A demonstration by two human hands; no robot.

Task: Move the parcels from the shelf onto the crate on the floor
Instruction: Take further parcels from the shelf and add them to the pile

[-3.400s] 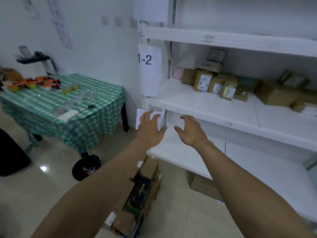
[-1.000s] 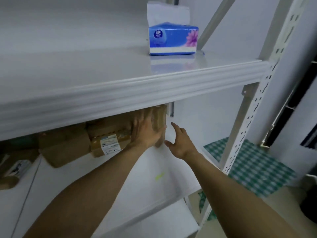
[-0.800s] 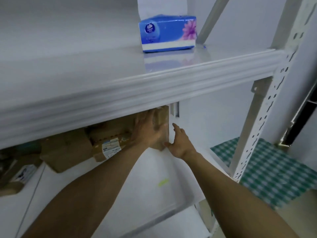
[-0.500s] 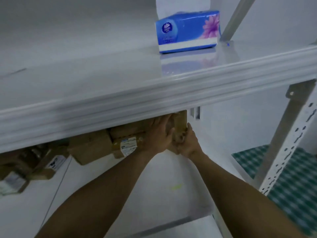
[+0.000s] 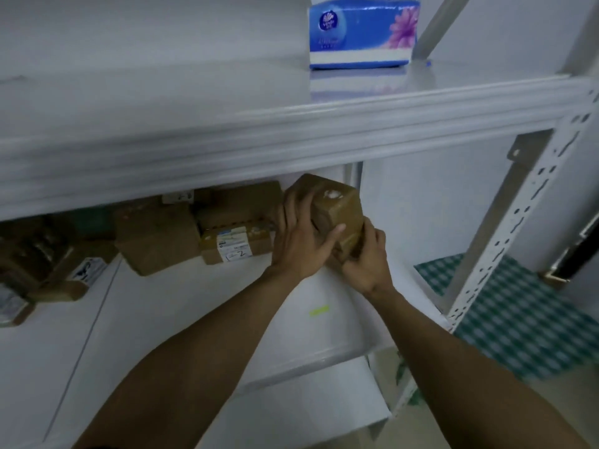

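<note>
The left hand (image 5: 299, 244) and right hand (image 5: 364, 257) both grasp a small brown cardboard parcel (image 5: 335, 210), tilted between them above the white shelf (image 5: 194, 306); more taped parcels (image 5: 233, 236) lie just left of it.

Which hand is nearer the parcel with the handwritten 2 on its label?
Left. The left hand grips the held box right beside the labelled parcel; the right hand grips the box's far side, further right.
</note>
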